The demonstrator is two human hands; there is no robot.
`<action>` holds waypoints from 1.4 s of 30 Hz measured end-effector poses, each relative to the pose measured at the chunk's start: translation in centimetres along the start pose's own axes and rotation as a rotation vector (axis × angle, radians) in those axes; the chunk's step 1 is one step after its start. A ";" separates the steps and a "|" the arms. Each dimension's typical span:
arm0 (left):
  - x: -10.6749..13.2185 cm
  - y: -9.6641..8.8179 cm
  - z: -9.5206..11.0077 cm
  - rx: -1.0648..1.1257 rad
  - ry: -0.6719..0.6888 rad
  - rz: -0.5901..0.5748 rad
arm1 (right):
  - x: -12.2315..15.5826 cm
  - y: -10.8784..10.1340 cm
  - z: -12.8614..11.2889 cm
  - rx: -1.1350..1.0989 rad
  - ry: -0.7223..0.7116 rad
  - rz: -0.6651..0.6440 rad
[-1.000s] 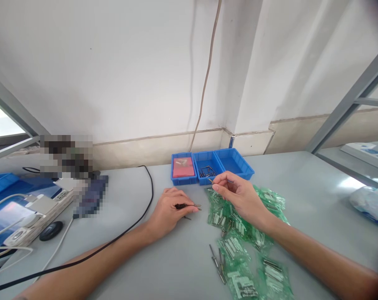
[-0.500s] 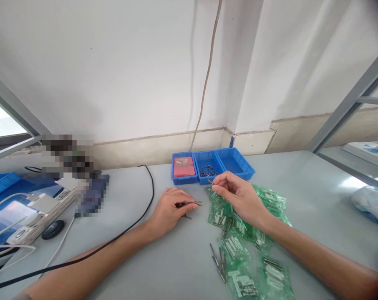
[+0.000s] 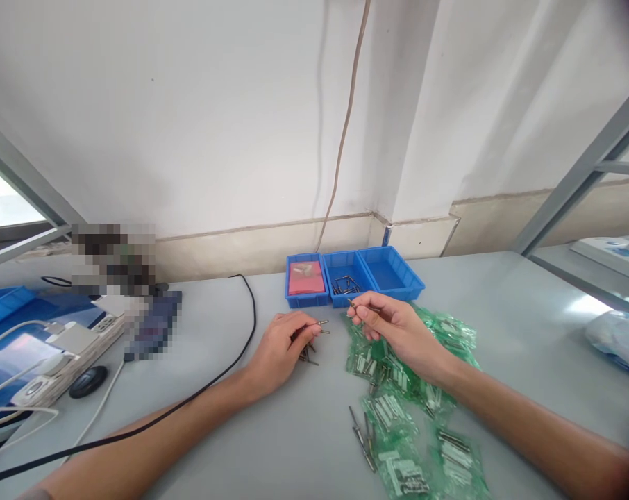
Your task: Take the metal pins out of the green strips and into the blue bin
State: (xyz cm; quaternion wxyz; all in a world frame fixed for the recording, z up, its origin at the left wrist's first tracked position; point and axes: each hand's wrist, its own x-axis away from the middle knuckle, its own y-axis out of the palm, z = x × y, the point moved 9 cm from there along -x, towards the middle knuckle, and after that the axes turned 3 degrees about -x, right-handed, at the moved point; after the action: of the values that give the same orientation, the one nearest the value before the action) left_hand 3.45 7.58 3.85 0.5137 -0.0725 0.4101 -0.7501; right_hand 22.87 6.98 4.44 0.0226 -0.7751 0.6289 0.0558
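My left hand (image 3: 280, 347) rests on the grey table, its fingers pinched on a thin metal pin (image 3: 321, 325) that points right. A few more small pins (image 3: 308, 357) lie under its fingertips. My right hand (image 3: 392, 326) hovers above a heap of green plastic bags (image 3: 413, 389) of metal parts and pinches another small pin (image 3: 352, 303) between thumb and fingers. The two pins are a short gap apart. Right behind the hands stand three joined blue bins (image 3: 392, 274): red content in the left, loose pins in the middle.
Several loose pins (image 3: 360, 434) lie on the table beside the bags. A black cable (image 3: 241, 330) curves past my left arm. A power strip (image 3: 59, 357) with white plugs and blue trays sit far left. A grey frame (image 3: 580, 173) rises at right.
My left hand has lifted its pin slightly and moved it toward the far side. My right hand has shifted a little left and down, bringing its pin closer to the left one.
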 end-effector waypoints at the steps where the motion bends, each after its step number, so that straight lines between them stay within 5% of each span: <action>1: 0.0 0.0 0.0 0.002 -0.005 -0.001 | 0.0 0.0 0.1 -0.016 0.005 -0.005; 19: 0.1 -0.4 -0.9 0.059 -0.118 0.039 | -0.1 -0.3 0.6 -0.255 0.075 0.024; 32: -0.1 -0.4 -0.3 0.053 -0.061 0.032 | 0.2 -0.1 -0.8 0.037 -0.059 0.011; 42: 0.0 -0.3 -0.6 0.072 -0.043 0.033 | 0.1 0.2 -0.1 -0.224 0.029 -0.039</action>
State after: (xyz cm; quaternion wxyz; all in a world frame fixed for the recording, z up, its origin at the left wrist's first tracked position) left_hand 2.90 7.91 3.64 0.5371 -0.0635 0.3729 -0.7540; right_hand 22.71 6.79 4.48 -0.0722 -0.7855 0.6040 0.1140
